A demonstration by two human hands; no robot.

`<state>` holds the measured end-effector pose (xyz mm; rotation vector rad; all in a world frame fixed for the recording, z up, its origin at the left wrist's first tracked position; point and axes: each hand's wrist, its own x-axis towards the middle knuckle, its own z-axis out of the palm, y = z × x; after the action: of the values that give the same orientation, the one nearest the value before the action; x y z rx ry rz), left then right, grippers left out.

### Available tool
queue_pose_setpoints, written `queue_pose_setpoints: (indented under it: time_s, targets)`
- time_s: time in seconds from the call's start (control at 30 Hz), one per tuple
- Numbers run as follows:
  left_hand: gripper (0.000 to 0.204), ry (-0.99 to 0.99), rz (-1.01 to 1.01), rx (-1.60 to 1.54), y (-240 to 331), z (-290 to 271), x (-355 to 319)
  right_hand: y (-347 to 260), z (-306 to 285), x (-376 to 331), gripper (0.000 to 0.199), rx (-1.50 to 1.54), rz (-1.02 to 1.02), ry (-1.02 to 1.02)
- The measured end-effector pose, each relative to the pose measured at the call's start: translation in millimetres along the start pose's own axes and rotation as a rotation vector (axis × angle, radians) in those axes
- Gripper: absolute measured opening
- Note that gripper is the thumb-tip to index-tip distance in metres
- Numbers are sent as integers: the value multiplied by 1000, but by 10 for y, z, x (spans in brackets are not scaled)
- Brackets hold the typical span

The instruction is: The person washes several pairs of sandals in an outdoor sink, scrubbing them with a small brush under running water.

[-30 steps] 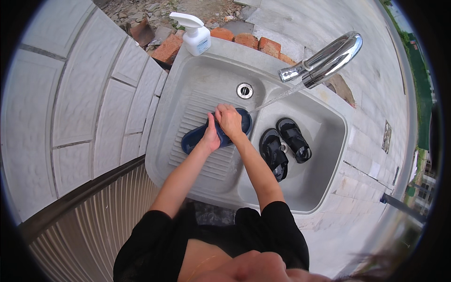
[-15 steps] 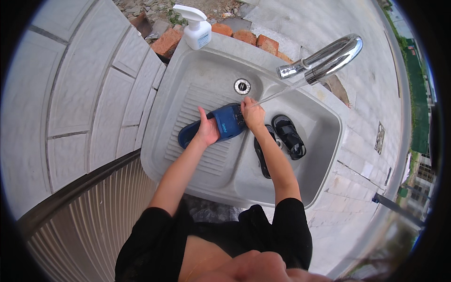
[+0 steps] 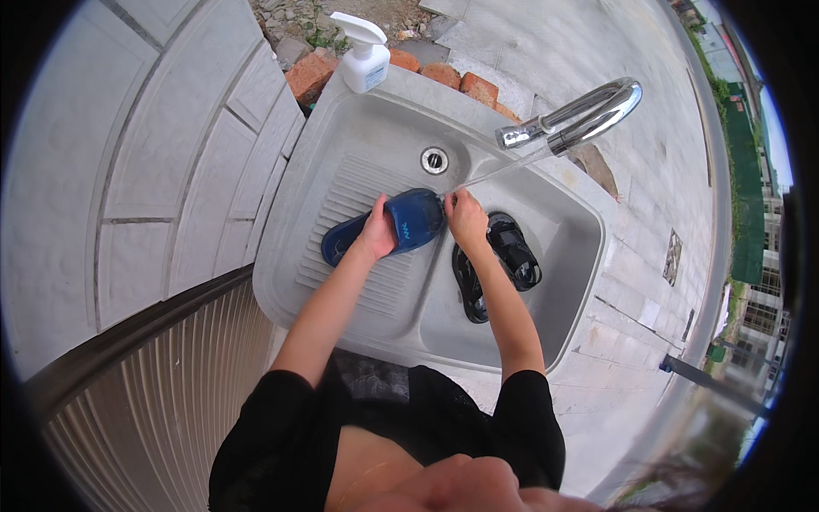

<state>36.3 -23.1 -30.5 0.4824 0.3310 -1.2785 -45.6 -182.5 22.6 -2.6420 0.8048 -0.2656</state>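
A blue slide sandal lies across the ribbed draining board of a grey stone sink. My left hand grips its middle. At the toe end, my right hand holds it under a thin stream of water running from the chrome tap. Two black sandals lie in the sink's right basin, just below my right hand.
A white pump bottle stands on the sink's far left corner. A round drain sits at the back of the board. Red bricks line the ground behind the sink. A ribbed metal sheet runs along my left side.
Both hands have lifted and turned the blue sandal toward the tap, so its toe end now sits under the water stream. The view has tilted slightly.
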Motion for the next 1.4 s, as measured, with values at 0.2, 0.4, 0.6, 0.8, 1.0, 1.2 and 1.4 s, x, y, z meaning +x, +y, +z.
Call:
queue_pose_setpoints:
  time_s: [0.2,0.4,0.6,0.8,1.0,1.2,1.4]
  targets:
    - [31,114,147,38,-39,-47,-50,-723,380,120,20,249,-280,-21]
    - [47,77,290,370,-237,-199,-133,-242,207,146,23,115,-39,-145]
    - [54,91,372,841,-194,-224,-134,-654,431,159,14,177,-500,-259]
    - [42,191,720,1183,-363,-148,-217,-471,107,567,11,51,-199,-242]
    - [15,267,560,1408,-441,-164,-207,-502,304,404,11,61,-509,-325]
    - [33,229,600,1437,-500,-261,-215,-314,130,488,12,85,-333,-134]
    - [48,223,575,1417,-435,-111,-257,-315,339,415,11,207,-470,-220]
